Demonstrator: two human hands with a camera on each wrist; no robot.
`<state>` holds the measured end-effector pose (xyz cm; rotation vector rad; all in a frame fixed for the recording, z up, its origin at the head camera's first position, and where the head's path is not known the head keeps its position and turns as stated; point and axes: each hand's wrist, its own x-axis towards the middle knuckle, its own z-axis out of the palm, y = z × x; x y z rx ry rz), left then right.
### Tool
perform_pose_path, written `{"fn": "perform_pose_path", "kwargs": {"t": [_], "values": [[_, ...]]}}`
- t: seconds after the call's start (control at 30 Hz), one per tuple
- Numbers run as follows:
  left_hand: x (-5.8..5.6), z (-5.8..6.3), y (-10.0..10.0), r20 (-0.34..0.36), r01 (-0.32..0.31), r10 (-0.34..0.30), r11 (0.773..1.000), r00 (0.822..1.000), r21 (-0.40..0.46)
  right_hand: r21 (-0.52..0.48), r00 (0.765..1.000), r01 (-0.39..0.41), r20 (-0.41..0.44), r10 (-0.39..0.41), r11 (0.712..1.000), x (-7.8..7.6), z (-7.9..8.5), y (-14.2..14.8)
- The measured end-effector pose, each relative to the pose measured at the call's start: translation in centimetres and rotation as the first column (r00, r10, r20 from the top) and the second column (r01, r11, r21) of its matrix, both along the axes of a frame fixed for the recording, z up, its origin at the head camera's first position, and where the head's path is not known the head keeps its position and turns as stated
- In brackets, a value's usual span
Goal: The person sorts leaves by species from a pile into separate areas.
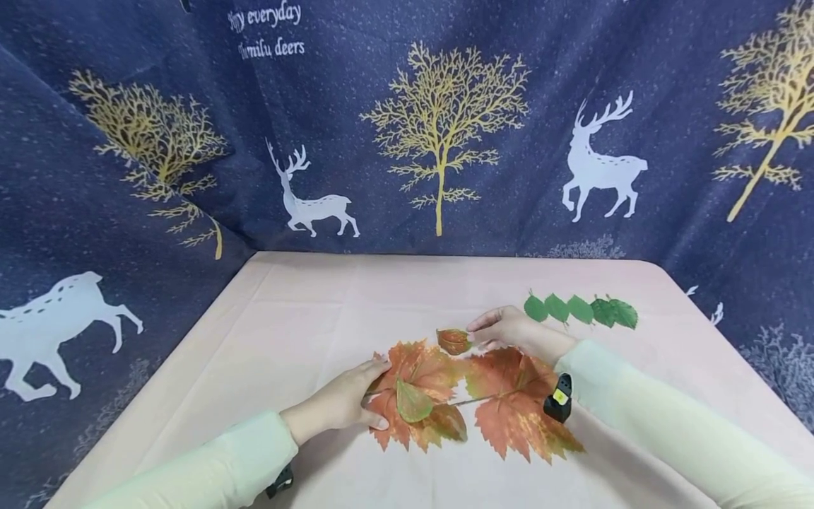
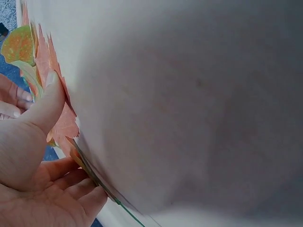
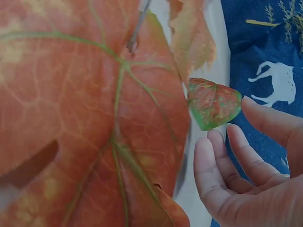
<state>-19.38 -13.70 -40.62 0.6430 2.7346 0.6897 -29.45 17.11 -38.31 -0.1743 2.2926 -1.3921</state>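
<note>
Right hand [image 1: 511, 332]: fingers spread, tips at the edge of the small red leaf [image 1: 453, 342] (contact is hard to tell).
Left hand [image 1: 340, 397]: fingers spread, resting on the left big leaf [image 1: 416, 367].
Small red leaf: just left of the right fingers; probably being positioned, so next calls for a gentle nudge or clean withdrawal.

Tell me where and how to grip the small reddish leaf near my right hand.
I'd pinch the small reddish leaf by its right edge, coming from the right: it looks thin, that edge faces your right hand, and the large orange leaves lie on its near side.
</note>
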Motion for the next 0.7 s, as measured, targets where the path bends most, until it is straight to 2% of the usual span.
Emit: {"fn": "perform_pose_path", "kwargs": {"t": [0.33,0.47,0.7], "values": [[-0.3,-0.3,0.2,0.032,0.009,-0.01,1.0,0.999,0.025,0.029,1.0,0.001,0.002,-0.001,1.0,-0.3,-1.0,-0.1],[-0.3,-0.3,0.1,0.054,0.0,-0.002,0.999,0.999,0.037,0.043,1.0,-0.012,-0.001,0.012,0.999,-0.4,-0.5,0.1],[-0.2,0.2,-0.4,0.087,-0.018,0.015,0.999,0.996,0.038,0.055,0.997,-0.021,-0.077,0.025,0.998,-0.6,1.1,1.7]]}}
